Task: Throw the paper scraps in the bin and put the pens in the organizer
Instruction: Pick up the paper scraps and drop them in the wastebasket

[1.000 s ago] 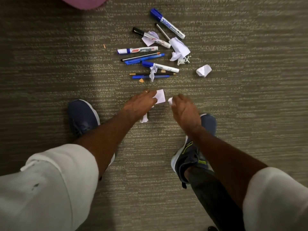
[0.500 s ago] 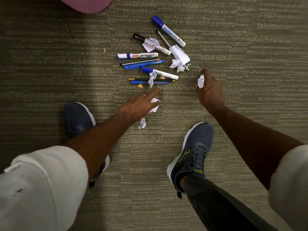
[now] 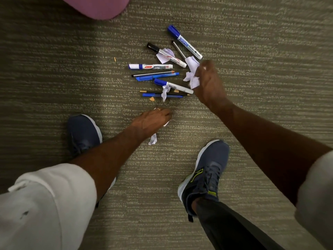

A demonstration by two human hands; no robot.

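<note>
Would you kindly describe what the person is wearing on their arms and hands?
Both forearms are bare, with white sleeves rolled or pushed up near the elbows: the left sleeve and the right sleeve. The left hand wears a thin ring on one finger. The right hand shows no ring, glove or watch.

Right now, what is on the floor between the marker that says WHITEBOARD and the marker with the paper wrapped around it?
In the head view, two things lie between the whiteboard marker and the paper-wrapped marker: a thin black pencil, then a blue pen.
</note>
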